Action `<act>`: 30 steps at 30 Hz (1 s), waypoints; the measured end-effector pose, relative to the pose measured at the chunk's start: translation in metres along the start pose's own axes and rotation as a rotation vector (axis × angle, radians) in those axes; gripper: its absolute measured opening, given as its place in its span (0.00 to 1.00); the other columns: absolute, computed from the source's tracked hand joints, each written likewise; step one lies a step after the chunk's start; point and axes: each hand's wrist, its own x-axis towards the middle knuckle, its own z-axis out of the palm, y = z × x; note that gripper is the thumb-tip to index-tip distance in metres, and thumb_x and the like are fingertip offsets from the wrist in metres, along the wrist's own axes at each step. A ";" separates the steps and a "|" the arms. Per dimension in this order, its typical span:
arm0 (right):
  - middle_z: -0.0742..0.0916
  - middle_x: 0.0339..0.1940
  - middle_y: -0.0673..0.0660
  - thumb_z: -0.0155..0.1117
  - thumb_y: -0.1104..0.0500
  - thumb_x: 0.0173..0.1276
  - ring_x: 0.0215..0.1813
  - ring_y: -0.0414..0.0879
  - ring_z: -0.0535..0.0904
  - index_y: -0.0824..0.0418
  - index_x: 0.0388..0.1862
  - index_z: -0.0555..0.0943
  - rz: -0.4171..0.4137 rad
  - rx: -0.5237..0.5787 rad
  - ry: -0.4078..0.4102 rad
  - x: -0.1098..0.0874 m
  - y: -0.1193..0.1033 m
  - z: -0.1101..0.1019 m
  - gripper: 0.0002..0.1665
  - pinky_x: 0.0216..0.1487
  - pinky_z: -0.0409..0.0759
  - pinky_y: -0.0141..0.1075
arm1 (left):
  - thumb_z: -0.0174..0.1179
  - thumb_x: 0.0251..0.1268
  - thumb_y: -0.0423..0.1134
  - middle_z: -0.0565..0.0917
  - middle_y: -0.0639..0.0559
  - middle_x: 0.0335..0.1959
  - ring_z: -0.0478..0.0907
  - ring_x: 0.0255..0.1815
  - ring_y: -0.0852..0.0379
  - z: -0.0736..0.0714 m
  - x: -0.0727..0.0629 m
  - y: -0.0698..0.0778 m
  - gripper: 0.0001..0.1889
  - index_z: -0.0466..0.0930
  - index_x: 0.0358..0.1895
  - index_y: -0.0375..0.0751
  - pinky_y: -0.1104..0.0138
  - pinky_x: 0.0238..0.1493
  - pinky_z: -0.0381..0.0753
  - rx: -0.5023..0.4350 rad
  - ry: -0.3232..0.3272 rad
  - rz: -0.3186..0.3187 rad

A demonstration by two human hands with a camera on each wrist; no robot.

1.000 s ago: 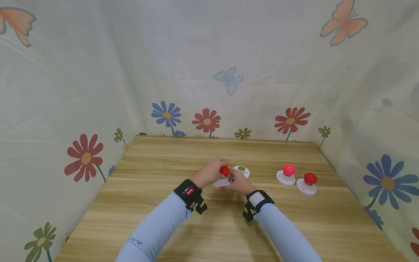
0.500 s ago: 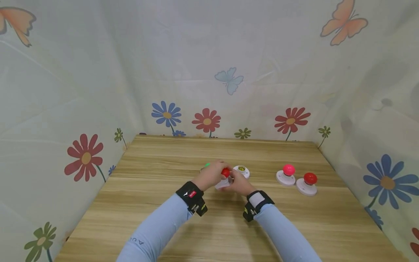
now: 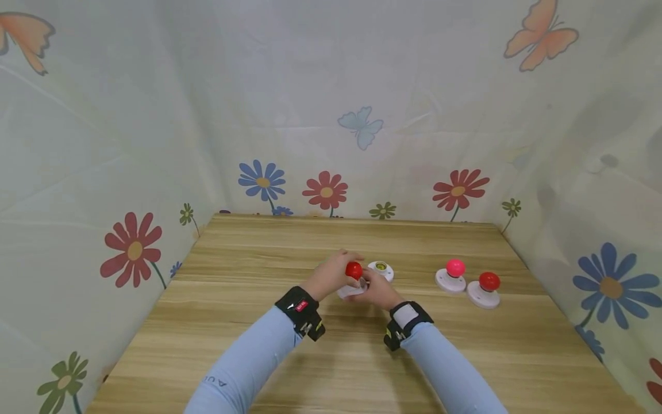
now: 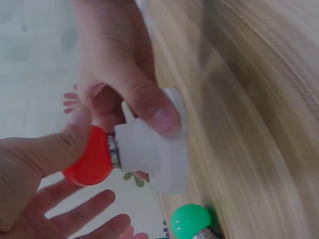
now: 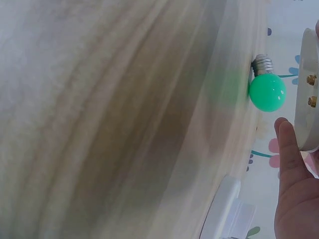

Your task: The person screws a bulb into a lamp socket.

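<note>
A red light bulb [image 3: 354,270] stands in a white lamp socket [image 4: 142,144] lifted off the table. Part of its metal thread shows between globe and socket in the left wrist view. My left hand [image 3: 331,276] holds the globe with the thumb on its near side, other fingers spread out beyond it. My right hand [image 3: 380,291] grips the socket's round base, thumb pressed on its back edge. Brass screws show on the base's underside in the right wrist view. A green bulb [image 5: 267,93] lies on the table close by, hidden by my left hand in the head view.
A second white socket [image 3: 388,276] without a bulb sits just behind my right hand. To the right, two sockets stand on the wooden table [image 3: 248,345], one with a pink bulb [image 3: 455,268], one with a red bulb [image 3: 489,282]. Flower-printed cloth [image 3: 289,115] surrounds the table.
My left hand dipped over the red bulb, uncovering the green bulb, then shifted back up and hid it again. The right hand keeps the socket in nearly the same spot.
</note>
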 end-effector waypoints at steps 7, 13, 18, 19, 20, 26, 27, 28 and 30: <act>0.86 0.47 0.53 0.81 0.52 0.47 0.45 0.45 0.76 0.61 0.52 0.81 0.003 0.007 0.011 0.002 0.000 -0.002 0.33 0.48 0.75 0.38 | 0.65 0.59 0.27 0.81 0.51 0.57 0.76 0.56 0.51 -0.013 0.001 -0.002 0.24 0.80 0.59 0.49 0.61 0.59 0.78 -0.034 -0.051 0.068; 0.85 0.49 0.53 0.81 0.53 0.48 0.46 0.46 0.75 0.60 0.54 0.80 0.014 0.024 0.004 0.001 0.000 -0.001 0.33 0.50 0.74 0.39 | 0.65 0.60 0.30 0.83 0.53 0.52 0.78 0.51 0.54 -0.010 0.003 0.000 0.20 0.82 0.55 0.50 0.61 0.58 0.78 -0.026 -0.047 0.031; 0.83 0.55 0.55 0.80 0.53 0.49 0.52 0.48 0.76 0.60 0.56 0.79 0.005 0.032 -0.009 0.001 -0.002 0.000 0.35 0.57 0.75 0.46 | 0.69 0.58 0.40 0.81 0.50 0.49 0.78 0.46 0.55 -0.009 0.001 0.005 0.20 0.79 0.55 0.44 0.64 0.52 0.80 0.031 -0.012 -0.027; 0.83 0.55 0.55 0.80 0.53 0.49 0.52 0.48 0.77 0.60 0.56 0.79 0.009 0.035 -0.012 0.001 -0.002 0.000 0.35 0.57 0.76 0.46 | 0.69 0.58 0.43 0.80 0.49 0.48 0.77 0.45 0.55 -0.009 -0.001 0.006 0.21 0.79 0.54 0.43 0.65 0.50 0.81 0.042 -0.001 -0.038; 0.83 0.55 0.55 0.80 0.53 0.49 0.51 0.48 0.77 0.60 0.56 0.79 0.015 0.039 -0.015 0.001 -0.002 0.000 0.35 0.56 0.76 0.47 | 0.70 0.57 0.45 0.80 0.49 0.47 0.77 0.43 0.55 -0.009 -0.002 0.007 0.22 0.78 0.54 0.42 0.66 0.49 0.81 0.052 0.012 -0.047; 0.83 0.54 0.56 0.80 0.53 0.49 0.51 0.49 0.77 0.60 0.57 0.79 0.007 0.050 -0.020 0.001 -0.003 0.000 0.35 0.57 0.77 0.48 | 0.70 0.54 0.52 0.77 0.48 0.46 0.77 0.41 0.55 -0.005 -0.003 0.005 0.26 0.77 0.54 0.45 0.66 0.47 0.82 0.111 0.062 -0.061; 0.83 0.54 0.56 0.80 0.54 0.49 0.51 0.49 0.77 0.61 0.56 0.79 0.002 0.048 -0.019 0.001 -0.003 0.000 0.35 0.57 0.76 0.49 | 0.71 0.54 0.51 0.77 0.48 0.48 0.77 0.42 0.55 -0.004 -0.003 0.004 0.27 0.77 0.56 0.46 0.65 0.48 0.82 0.105 0.060 -0.060; 0.83 0.53 0.56 0.80 0.54 0.49 0.51 0.49 0.77 0.61 0.56 0.79 -0.001 0.046 -0.019 0.001 -0.003 0.000 0.34 0.57 0.76 0.49 | 0.71 0.53 0.49 0.77 0.47 0.51 0.78 0.45 0.54 -0.005 -0.002 0.003 0.28 0.77 0.58 0.47 0.64 0.50 0.82 0.092 0.057 -0.056; 0.83 0.53 0.55 0.80 0.53 0.49 0.52 0.49 0.77 0.60 0.56 0.79 0.008 0.036 -0.017 0.001 -0.003 0.000 0.35 0.58 0.75 0.49 | 0.73 0.52 0.45 0.76 0.48 0.56 0.77 0.51 0.52 -0.007 -0.002 0.002 0.29 0.76 0.60 0.50 0.61 0.54 0.81 0.058 0.038 -0.033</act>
